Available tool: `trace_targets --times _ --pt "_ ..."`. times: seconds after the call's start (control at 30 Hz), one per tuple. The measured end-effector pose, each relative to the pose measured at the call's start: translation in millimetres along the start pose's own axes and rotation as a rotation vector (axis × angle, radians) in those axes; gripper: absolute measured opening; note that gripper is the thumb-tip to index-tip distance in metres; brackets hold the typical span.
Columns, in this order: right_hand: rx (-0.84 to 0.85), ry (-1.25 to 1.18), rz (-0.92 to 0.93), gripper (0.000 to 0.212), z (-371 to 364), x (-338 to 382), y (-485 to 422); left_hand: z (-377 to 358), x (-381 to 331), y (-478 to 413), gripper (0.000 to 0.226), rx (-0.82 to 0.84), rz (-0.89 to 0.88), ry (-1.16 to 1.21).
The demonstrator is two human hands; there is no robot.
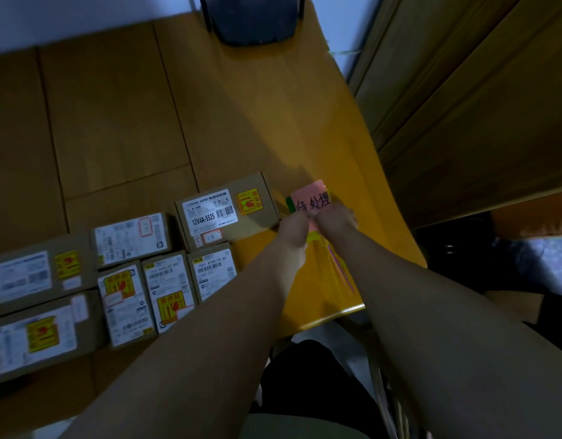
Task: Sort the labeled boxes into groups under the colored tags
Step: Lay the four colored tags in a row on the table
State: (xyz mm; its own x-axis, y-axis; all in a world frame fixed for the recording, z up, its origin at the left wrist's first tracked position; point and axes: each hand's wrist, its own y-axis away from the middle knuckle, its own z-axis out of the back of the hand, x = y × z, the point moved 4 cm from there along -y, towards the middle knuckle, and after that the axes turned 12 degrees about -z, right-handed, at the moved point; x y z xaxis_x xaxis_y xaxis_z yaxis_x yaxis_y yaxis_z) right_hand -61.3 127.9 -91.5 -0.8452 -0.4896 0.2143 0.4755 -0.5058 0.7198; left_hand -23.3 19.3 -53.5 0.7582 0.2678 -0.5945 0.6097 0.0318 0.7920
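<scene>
A pink tag (311,198) with black handwriting is held above the wooden table (248,122), pinched at its lower edge by both my left hand (294,228) and my right hand (335,218). A green tag (290,205) peeks out at the pink tag's left edge. Below my hands lies a yellow packet (332,274) of coloured sheets. Several labelled cardboard boxes sit to the left; the nearest is marked 12V4A-5525 (224,212). Smaller boxes (167,289) stand in front of it, larger ones (42,274) at the far left.
A black router (256,19) with antennas stands at the table's back edge. The table's right edge curves down past my right hand. A wooden cabinet (482,99) rises at right. My dark-clothed lap shows below the table's front edge.
</scene>
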Motion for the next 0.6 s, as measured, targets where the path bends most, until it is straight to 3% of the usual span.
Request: trace_targets --times 0.07,0.17,0.27,0.37,0.6 --pt "0.063 -0.172 0.049 0.043 2 5 6 -1 -5 3 0.014 -0.003 -0.032 0.030" --pt "0.001 -0.359 0.083 0.037 19 17 23 3 -23 4 0.018 -0.021 -0.207 -0.035" --pt "0.051 -0.558 0.184 0.029 35 43 41 18 -58 14 0.032 -0.179 -0.410 -0.134" --pt "0.232 -0.713 0.284 0.017 46 78 71 41 -98 29 0.028 -0.300 -0.545 -0.197" --pt "0.525 -0.791 0.538 0.026 49 165 180 122 -192 84 0.031 -0.423 -0.815 -0.116"
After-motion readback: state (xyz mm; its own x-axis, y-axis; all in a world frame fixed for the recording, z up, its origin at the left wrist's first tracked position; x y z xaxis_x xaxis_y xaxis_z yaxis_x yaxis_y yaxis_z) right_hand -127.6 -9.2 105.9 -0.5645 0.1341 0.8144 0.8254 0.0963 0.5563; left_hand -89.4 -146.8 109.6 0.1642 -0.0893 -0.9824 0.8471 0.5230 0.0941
